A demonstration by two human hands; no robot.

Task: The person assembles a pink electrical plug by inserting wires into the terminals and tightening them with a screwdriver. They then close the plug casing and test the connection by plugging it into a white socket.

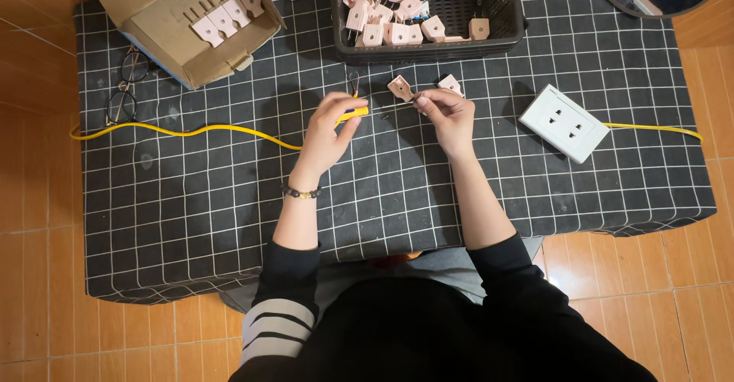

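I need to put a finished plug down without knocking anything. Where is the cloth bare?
Bare cloth lies near the front edge, outside the left hand and right hand, below the yellow cable. The back is crowded: cardboard box, black basket, white socket block.

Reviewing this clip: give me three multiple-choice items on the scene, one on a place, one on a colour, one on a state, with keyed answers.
1. Where does the white socket block lie?
A. right of the hands on the checked cloth
B. inside the black basket
C. in the cardboard box

2. What colour is the handle of the screwdriver in the left hand?
A. red
B. yellow
C. green

3. How is the pink plug at the right hand?
A. lying untouched in the box
B. held up at the fingertips
C. plugged into the socket block

Answers: 1 A, it sits on the cloth beside the right hand. 2 B, yellow shows past the fingers. 3 B, the fingertips pinch it above the cloth.
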